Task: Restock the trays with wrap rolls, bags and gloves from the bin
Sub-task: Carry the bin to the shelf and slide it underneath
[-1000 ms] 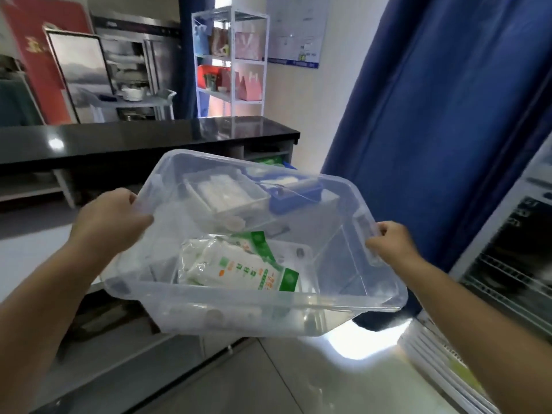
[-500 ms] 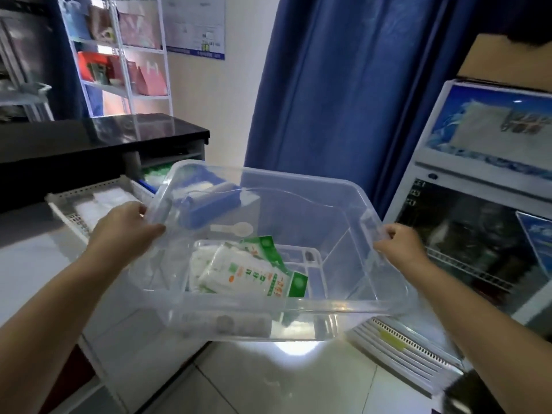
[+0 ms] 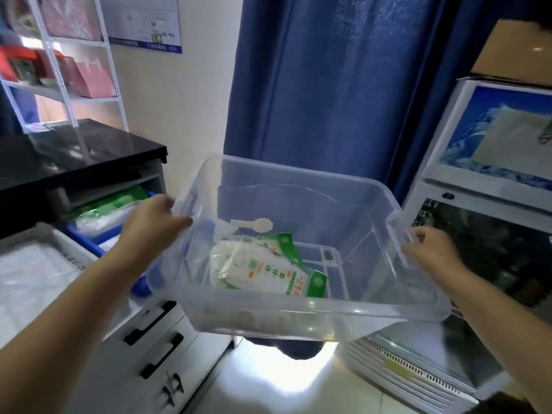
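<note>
I hold a clear plastic bin point(image 3: 373, 204) in the air in front of me. My left hand point(image 3: 152, 222) grips its left rim and my right hand point(image 3: 430, 249) grips its right rim. Inside lie white packets with green print point(image 3: 263, 270) on the bin's floor. At the left, a white tray point(image 3: 68, 249) and a blue tray point(image 3: 89, 243) sit on the counter; the blue one holds packets with green labels point(image 3: 110, 204). The bin's left wall partly hides the blue tray.
A white cabinet with black drawer handles point(image 3: 155, 339) stands below the trays. A black countertop point(image 3: 74, 156) runs at the left, white shelving point(image 3: 59, 70) behind it. A blue curtain point(image 3: 328, 85) hangs ahead. A glass-door fridge point(image 3: 478, 234) stands at the right.
The bin and my view have swung to the right, away from the counter and trays toward the curtain and the fridge. Both hands keep their grip on the rims.
</note>
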The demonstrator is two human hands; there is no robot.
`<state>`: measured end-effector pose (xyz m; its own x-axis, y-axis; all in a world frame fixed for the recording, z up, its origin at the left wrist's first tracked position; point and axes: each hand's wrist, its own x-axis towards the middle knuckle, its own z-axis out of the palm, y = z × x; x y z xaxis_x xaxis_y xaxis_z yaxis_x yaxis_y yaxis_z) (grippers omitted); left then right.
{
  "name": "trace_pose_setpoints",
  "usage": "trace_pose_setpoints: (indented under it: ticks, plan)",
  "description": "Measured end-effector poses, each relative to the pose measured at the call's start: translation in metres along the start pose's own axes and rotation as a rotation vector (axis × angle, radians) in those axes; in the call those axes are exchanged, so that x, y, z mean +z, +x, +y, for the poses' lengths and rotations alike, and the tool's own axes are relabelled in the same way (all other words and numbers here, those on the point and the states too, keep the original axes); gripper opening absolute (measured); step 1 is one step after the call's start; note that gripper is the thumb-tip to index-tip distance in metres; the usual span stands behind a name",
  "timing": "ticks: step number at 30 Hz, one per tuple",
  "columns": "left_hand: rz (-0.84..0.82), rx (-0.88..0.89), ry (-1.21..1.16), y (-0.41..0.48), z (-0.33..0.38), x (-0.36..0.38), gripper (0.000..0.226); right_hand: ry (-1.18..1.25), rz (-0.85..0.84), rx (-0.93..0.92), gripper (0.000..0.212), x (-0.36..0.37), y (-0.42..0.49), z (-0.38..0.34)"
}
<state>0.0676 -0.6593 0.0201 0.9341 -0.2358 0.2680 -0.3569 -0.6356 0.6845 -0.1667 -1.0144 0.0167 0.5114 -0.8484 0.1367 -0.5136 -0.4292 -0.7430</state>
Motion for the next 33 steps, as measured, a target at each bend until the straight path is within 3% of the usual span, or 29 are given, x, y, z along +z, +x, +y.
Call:
trace_pose_setpoints:
  ticks: [9,15,29,33]
  plan:
    - [0.066,0.019,0.002,0.140,0.027,0.066,0.019,0.062,0.008,-0.027,0.022,0.059,0.160,-0.008]
    - [0.132,-0.001,0.023,0.227,0.043,0.120,0.021,0.096,-0.016,-0.063,0.013,0.102,0.275,-0.021]
    - [0.117,-0.101,0.071,0.415,-0.013,0.223,0.028,0.120,-0.081,-0.067,0.012,0.238,0.453,-0.059]
    - [0.075,-0.081,0.103,0.473,-0.028,0.235,0.017,0.112,-0.076,-0.052,0.019,0.277,0.491,-0.084]
